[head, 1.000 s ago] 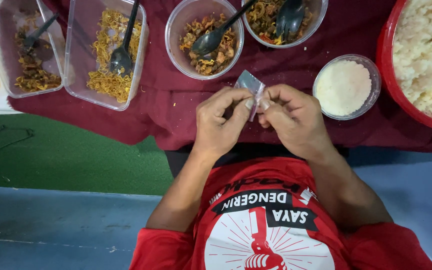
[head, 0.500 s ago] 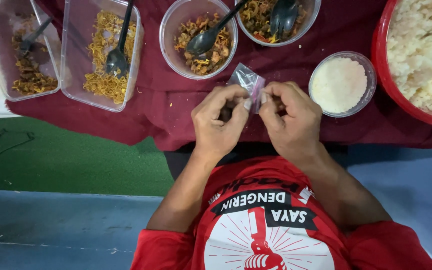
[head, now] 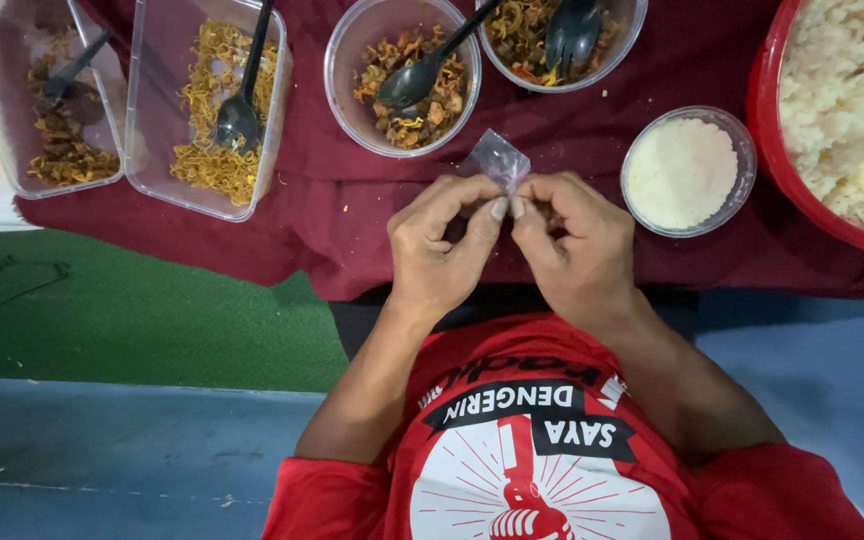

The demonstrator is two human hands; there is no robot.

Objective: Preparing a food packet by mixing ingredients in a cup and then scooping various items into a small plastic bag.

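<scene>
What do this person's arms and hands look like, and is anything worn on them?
Both the left hand and the right hand are bare: no gloves, rings, watch or bracelets show. The forearms are uncovered up to the elbows. Short red sleeves begin above them, part of a red T-shirt with a black, white and red print on the chest. The fingernails are short and pale.

Your left hand [head: 442,250] and right hand [head: 577,245] meet near the table's edge, pinching a small plastic bag [head: 500,160] between them; just beyond it sit two round bowls [head: 344,95], spoons [head: 414,82] in them; two rectangular tubs [head: 157,150] lie far left; a small powder bowl [head: 687,170] right; the rice basin [head: 767,120] farthest right.
</scene>
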